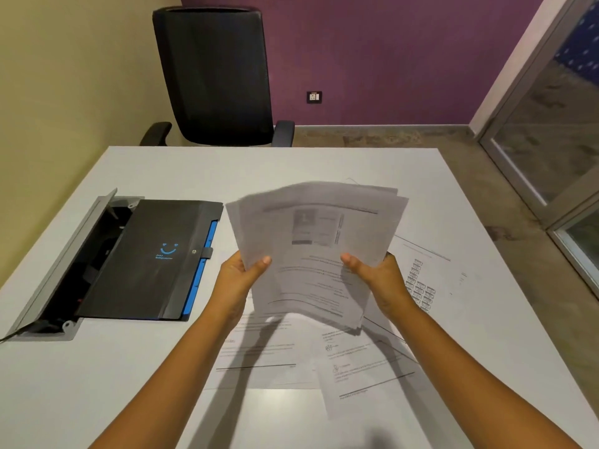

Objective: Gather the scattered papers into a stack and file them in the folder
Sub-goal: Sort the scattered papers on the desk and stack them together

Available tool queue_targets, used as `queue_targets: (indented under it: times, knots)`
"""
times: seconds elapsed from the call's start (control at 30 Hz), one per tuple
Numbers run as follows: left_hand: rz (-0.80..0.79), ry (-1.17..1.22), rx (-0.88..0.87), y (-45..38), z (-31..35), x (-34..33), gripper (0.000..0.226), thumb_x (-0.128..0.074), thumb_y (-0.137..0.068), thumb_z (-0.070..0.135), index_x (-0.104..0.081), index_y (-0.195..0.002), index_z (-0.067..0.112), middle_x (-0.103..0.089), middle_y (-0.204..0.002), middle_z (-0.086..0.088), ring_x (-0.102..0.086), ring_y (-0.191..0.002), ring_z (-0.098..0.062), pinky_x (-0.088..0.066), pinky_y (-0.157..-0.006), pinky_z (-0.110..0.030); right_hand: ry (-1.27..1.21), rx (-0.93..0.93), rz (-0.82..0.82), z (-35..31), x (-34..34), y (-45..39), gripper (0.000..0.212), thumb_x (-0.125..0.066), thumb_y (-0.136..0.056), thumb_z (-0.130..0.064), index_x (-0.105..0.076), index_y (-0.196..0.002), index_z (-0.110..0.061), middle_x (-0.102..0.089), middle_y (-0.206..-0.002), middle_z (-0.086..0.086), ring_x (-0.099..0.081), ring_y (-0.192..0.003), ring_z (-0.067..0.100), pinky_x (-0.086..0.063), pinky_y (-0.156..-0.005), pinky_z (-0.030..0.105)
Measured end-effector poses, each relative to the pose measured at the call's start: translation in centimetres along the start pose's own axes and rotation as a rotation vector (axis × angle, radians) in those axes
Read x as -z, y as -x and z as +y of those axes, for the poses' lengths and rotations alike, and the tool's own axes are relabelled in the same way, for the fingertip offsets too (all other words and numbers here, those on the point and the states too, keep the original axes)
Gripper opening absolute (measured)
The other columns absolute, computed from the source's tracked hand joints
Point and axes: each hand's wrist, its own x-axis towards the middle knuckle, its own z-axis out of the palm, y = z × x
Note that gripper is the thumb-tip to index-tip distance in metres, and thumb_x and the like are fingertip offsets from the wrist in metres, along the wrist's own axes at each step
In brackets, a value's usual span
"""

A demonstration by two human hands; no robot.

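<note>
Above the desk (136,367), just right of the folder (146,254), your left hand (238,273) pinches the near left edge of a fanned bundle of papers (317,241), thumb on top and fingers curled underneath. Your right hand (372,273) pinches the opposite edge the same way. Gripping both sides keeps the loose sheets from sliding apart, and lifting them clear of the desk likely lets you square their uneven edges.

Right of the folder and below your hands, several loose sheets (363,367) lie overlapping on the desk, so the gathering looks only partly done. The folder itself lies shut, its strap fastened across the blue-edged side, left of the bundle. It rests partly over an open cable hatch (61,264) in the desk. You will probably need to unclasp it before filing.

The bundle is motion-blurred, so its print cannot be read and its sheets cannot be counted. Your fingers beneath the paper are hidden. The bundle covers part of the sheets under it, and a chair (214,76) stands beyond the folder.
</note>
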Motion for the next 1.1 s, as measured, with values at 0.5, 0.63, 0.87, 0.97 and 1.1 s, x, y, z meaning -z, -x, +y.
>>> queue_targets:
  times: [0.5, 0.63, 0.87, 0.97, 1.1]
  knots:
    - [0.01, -0.327, 0.265, 1.5, -6.6, -0.6, 0.038, -0.058, -0.087, 0.014, -0.054, -0.123, 0.002, -0.059, -0.112, -0.008, -0.052, -0.102, -0.019, -0.039, -0.088, -0.029, 0.309, -0.254, -0.014, 6.7, 1.2, 0.6, 0.045, -0.07, -0.08, -0.016, -0.054, -0.118, 0.003, -0.063, -0.112, 0.016, -0.06, -0.106, 0.029, -0.045, -0.082, 0.025]
    - [0.071, -0.384, 0.251, 1.6, -7.4, 0.1, 0.032, -0.053, -0.09, 0.022, -0.058, -0.116, 0.003, -0.063, -0.113, -0.011, -0.058, -0.103, -0.029, -0.043, -0.088, -0.033, 0.235, -0.227, -0.074, 5.5, 0.7, 0.6, 0.028, -0.064, -0.084, -0.008, -0.058, -0.112, -0.009, -0.065, -0.098, -0.001, -0.063, -0.094, 0.017, -0.047, -0.068, 0.009]
    - [0.199, -0.359, 0.297, 2.9, -8.8, 2.1, 0.023, -0.049, -0.093, 0.023, -0.053, -0.112, 0.01, -0.056, -0.103, -0.005, -0.054, -0.099, -0.026, -0.046, -0.09, -0.041, 0.279, -0.223, -0.208, 6.4, -1.2, 0.7, 0.037, -0.064, -0.086, -0.016, -0.056, -0.121, -0.01, -0.064, -0.118, 0.003, -0.06, -0.098, 0.012, -0.048, -0.072, 0.011]
    - [0.251, -0.369, 0.338, 3.5, -9.4, 3.3, 0.038, -0.047, -0.093, 0.021, -0.047, -0.126, 0.002, -0.055, -0.113, -0.009, -0.053, -0.108, -0.033, -0.043, -0.098, -0.047, 0.347, -0.253, -0.315, 7.3, -2.4, 1.2, 0.035, -0.062, -0.087, -0.018, -0.055, -0.121, -0.01, -0.066, -0.107, 0.0, -0.06, -0.091, 0.009, -0.047, -0.072, 0.011]
    - [0.329, -0.41, 0.443, 4.1, -10.6, 5.6, 0.04, -0.048, -0.093, 0.021, -0.045, -0.125, -0.002, -0.053, -0.127, -0.022, -0.051, -0.114, -0.042, -0.039, -0.1, -0.053, 0.578, -0.191, -0.208, 9.6, -2.2, 2.1, 0.029, -0.059, -0.089, -0.026, -0.056, -0.116, -0.017, -0.061, -0.107, -0.003, -0.06, -0.098, 0.015, -0.052, -0.082, 0.027]
